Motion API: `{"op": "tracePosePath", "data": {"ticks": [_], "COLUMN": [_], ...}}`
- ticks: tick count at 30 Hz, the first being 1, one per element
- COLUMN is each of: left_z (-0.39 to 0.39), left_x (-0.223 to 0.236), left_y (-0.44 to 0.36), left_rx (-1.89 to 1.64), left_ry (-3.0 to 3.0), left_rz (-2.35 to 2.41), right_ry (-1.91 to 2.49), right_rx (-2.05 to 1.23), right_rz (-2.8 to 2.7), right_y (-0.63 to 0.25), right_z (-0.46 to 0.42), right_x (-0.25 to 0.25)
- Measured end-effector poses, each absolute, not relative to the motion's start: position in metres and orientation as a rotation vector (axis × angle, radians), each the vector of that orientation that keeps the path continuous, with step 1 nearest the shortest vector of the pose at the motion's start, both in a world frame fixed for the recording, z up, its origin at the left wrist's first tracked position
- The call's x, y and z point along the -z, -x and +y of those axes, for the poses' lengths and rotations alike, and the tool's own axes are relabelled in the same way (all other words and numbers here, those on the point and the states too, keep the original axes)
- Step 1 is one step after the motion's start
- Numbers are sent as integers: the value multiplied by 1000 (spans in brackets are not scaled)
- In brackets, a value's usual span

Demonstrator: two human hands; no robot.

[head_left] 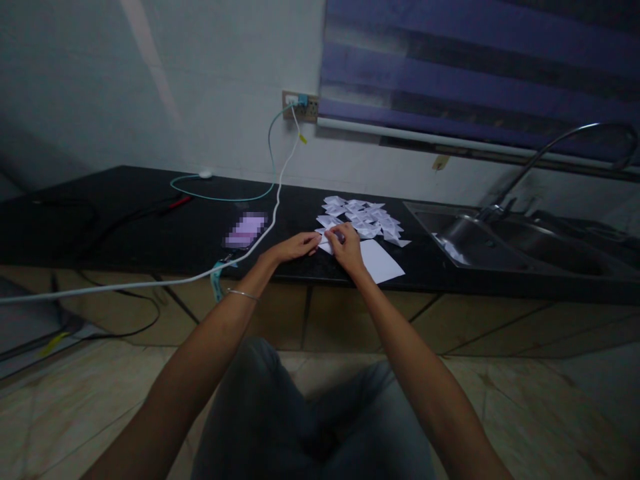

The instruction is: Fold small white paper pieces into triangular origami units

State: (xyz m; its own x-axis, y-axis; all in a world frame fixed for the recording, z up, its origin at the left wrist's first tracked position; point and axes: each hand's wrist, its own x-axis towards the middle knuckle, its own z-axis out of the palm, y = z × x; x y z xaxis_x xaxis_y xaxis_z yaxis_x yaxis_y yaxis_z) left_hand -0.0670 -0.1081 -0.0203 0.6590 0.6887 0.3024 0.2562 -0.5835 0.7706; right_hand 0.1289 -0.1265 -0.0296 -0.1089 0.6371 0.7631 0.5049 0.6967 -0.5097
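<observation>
Between my two hands, low over the black countertop [300, 270], is a small white piece of paper [325, 244]. My left hand [299, 247] grips its left side with fingers pressed together. From the right, my right hand [346, 245] pinches the same paper; its fingertips partly cover it, so the fold cannot be made out. Several folded white paper pieces [367, 217] lie in a cluster just behind my hands. Flat white sheets [381, 261] rest beside my right hand, near the counter's front edge.
A phone [246, 230] lies left of my hands. A white cable [278, 193] runs from the wall outlet [301, 107] across the counter in front of it. A metal sink [450, 240] with a curved faucet [545, 150] is at the right.
</observation>
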Motion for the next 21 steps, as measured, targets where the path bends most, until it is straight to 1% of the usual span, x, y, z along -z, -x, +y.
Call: {"op": "tracePosePath", "data": {"ticks": [14,18,21], "left_z": [-114,-118,-121], "left_x": [21,18,16], "left_y": [66,67,67], "left_rx": [-811,-834,-851], "left_ry": [-2093,-2106,-2093], "left_rz": [770,770,767], "right_ry": [928,924,914], "right_rx": [-103,-160,-292], "right_rz": [-1800,-1796,-1696], "right_y": [-126,-126,-128], "right_z": [-126,-125,-124], "right_x": [30,30,33]}}
